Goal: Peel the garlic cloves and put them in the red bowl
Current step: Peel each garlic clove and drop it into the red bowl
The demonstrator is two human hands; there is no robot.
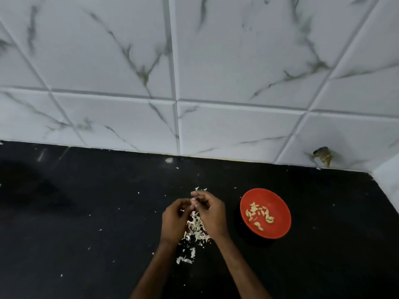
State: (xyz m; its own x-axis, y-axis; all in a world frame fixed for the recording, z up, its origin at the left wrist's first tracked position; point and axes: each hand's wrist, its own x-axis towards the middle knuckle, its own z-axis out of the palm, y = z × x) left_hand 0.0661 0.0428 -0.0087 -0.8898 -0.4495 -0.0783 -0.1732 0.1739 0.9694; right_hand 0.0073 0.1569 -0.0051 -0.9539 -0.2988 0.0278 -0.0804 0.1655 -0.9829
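Head view: left grip [174, 219], right grip [210, 212] pinch pale garlic clove [192, 200]; yellowish cloves [259, 212] in red bowl [278, 199].

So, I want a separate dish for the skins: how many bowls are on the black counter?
1: the round red bowl, right of the person's right hand, holding pale peeled garlic cloves. Others could sit outside the frame.

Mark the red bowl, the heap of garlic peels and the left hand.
red bowl [277, 229], head view, bare inner wall near the front rim.
heap of garlic peels [195, 228], head view, middle of the heap's visible part.
left hand [174, 220], head view, back of the hand.
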